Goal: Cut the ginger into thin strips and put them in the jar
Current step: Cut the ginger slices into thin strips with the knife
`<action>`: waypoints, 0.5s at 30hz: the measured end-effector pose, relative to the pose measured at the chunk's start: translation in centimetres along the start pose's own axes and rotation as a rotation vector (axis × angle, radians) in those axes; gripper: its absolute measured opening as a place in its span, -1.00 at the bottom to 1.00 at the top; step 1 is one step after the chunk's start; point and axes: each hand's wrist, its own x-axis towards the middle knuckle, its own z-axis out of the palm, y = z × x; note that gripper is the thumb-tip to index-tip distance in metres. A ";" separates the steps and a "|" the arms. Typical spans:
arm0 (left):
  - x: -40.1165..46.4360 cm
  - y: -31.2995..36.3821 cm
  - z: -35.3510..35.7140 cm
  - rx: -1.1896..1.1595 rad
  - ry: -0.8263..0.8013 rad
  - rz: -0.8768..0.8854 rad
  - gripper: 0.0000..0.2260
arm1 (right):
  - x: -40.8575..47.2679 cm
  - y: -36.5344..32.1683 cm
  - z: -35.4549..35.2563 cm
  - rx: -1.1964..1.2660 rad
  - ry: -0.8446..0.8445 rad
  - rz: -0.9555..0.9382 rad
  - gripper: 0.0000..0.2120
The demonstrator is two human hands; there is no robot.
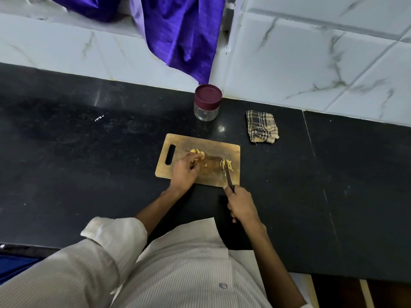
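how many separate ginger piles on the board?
2. Ginger slices at the left hand fingertips, board's middle-left; cut ginger strips by the knife tip, right side. Some may hide under the hand.

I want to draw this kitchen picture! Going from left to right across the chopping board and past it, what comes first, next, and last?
Board handle hole → left hand on the ginger slices → ginger strips under the knife → checked cloth.

Cutting board (178, 141) on the counter (89, 152); jar (206, 105) behind it, cloth (262, 126) to the jar's right; ginger strips (227, 164) on the board's right
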 end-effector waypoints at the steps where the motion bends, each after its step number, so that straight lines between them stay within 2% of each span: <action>1: 0.0 -0.3 -0.5 -0.005 0.029 -0.018 -0.72 | 0.1 0.1 0.0 0.019 0.029 -0.038 -0.68; 3: -0.1 -1.0 -1.2 -0.001 0.077 -0.041 -0.73 | 0.5 0.2 0.1 0.022 0.068 -0.085 -0.66; 7: -0.7 -1.7 -1.5 0.029 0.072 -0.045 -0.77 | 1.4 0.8 0.5 -0.118 0.011 0.022 -0.69; 11: -1.4 -1.4 -1.0 0.038 0.092 -0.048 -0.77 | 1.4 0.9 0.4 -0.101 0.032 -0.019 -0.69; 15: -1.9 -1.1 -0.3 0.048 0.114 -0.050 -0.76 | 1.5 1.2 0.3 -0.142 -0.011 0.025 -0.71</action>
